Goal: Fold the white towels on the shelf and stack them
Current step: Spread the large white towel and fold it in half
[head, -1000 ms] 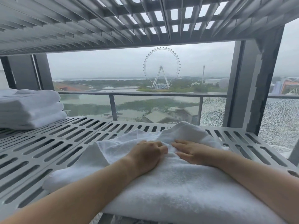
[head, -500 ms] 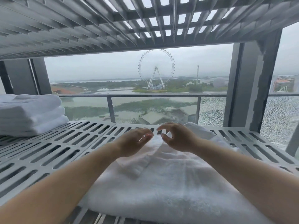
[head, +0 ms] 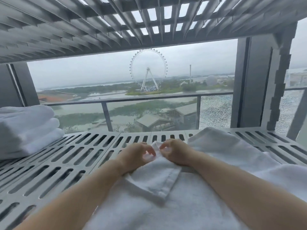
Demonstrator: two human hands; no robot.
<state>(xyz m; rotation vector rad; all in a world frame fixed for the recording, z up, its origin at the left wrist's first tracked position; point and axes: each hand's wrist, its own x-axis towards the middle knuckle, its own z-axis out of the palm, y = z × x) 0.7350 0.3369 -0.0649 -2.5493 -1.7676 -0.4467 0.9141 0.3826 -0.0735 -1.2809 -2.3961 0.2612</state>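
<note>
Left hand and right hand each pinching a lifted corner of the white terry towel, forearms over grey slotted shelf.

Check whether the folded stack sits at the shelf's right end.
No, the folded stack sits at the left end of the shelf.

Soft overcast daylight thru rear glass, no glare, slight blur, wide-angle edge warp.

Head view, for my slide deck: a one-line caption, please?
Left hand and right hand pinch a corner of the white towel on the slatted shelf; folded stack at left.
</note>
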